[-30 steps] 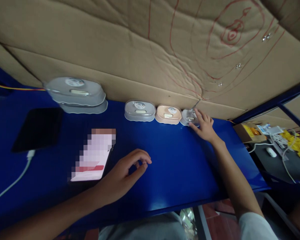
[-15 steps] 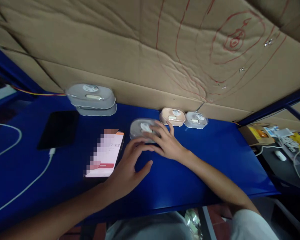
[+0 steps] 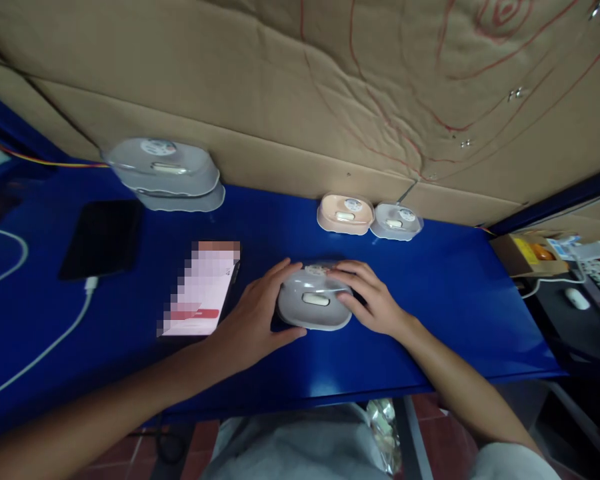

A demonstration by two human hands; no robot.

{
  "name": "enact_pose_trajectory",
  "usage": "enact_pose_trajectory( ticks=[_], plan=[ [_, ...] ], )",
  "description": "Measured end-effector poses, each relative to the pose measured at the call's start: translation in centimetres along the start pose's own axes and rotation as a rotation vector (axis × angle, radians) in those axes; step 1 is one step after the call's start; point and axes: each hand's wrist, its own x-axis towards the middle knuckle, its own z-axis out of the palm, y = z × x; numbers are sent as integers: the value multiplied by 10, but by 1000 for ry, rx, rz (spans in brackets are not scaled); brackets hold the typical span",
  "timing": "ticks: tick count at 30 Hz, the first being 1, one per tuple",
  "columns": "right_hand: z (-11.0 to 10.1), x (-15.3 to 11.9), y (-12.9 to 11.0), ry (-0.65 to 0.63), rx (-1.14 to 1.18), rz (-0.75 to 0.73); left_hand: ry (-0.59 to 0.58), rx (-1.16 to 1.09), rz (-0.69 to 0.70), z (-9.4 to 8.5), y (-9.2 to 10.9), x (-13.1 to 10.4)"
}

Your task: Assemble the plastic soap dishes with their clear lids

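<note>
Between left hand (image 3: 254, 315) and right hand (image 3: 376, 301): grey lidded box (image 3: 314, 313), gripped by both, one at each end.

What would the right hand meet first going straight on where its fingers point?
The right hand would most likely meet the grey case right at its fingers; they overlap its right side, though depth leaves actual contact uncertain.

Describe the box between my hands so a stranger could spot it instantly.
At the blue table, look right of the lit phone. A gray box with a clear lid is between the left hand and the right hand. Unlike the boxes along the cardboard wall, it alone has hands around it.
</note>
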Motion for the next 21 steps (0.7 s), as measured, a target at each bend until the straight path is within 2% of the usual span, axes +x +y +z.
enact_pose_trajectory(
  ticks=[4,7,13,16,19,21],
  plan=[
    [-4,-1,9,56,-122,71,-54,58,-19,-1,1,-4],
    [-5,-1,15,101,-197,154,-96,98,17,-1,1,-3],
    [-6,-3,18,141,-296,288,-76,82,98,-3,5,1],
    [-9,-3,9,117,-256,174,-36,14,48,-6,10,2],
    [-10,-1,-6,-38,-189,-63,6,-119,-1,-9,15,2],
    [-9,0,-14,-109,-163,-136,25,-204,-18,-10,17,2]
  ],
)
